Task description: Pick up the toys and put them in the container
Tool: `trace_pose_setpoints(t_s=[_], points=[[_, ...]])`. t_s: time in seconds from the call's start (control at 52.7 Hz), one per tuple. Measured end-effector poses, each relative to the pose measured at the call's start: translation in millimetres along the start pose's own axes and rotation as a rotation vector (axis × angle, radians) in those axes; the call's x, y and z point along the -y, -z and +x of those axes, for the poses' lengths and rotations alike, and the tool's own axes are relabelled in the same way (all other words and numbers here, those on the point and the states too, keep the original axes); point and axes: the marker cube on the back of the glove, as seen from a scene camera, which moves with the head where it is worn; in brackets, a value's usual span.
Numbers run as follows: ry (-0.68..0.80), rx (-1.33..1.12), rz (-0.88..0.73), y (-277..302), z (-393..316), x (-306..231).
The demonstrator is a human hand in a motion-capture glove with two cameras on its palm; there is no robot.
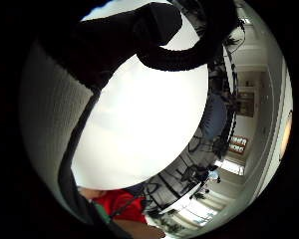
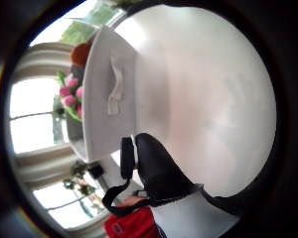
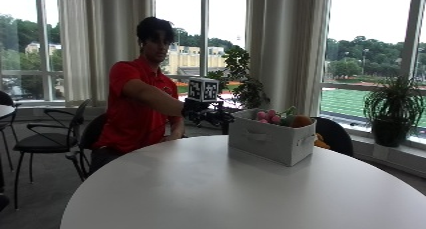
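A white fabric container (image 3: 266,139) with a handle stands on the round white table (image 3: 200,189), toward its far right. Pink toys (image 3: 268,116), a green one and an orange toy (image 3: 301,121) poke out of its top. My gloved right hand (image 3: 198,112) hangs in the air just left of the container, near the table's far edge, apart from it. In the thumb side palm view the container (image 2: 107,99) stands close by with the pink toys (image 2: 72,94) in it. A black gloved finger (image 1: 157,25) bends loosely over the bare table (image 1: 144,119) and holds nothing.
The person in a red shirt sits behind the table. Black chairs (image 3: 46,139) stand at the left, another dark chair (image 3: 333,131) behind the container. Potted plants (image 3: 393,109) line the windowsill. No loose toys show on the tabletop.
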Motion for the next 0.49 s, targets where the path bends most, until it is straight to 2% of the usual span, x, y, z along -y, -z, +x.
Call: trace_pose_setpoints(t_s=[0.133,0.493], points=[[-0.070,0.057,0.012,0,15,-7],[-0.063,0.130,0.034,1,38,-29]])
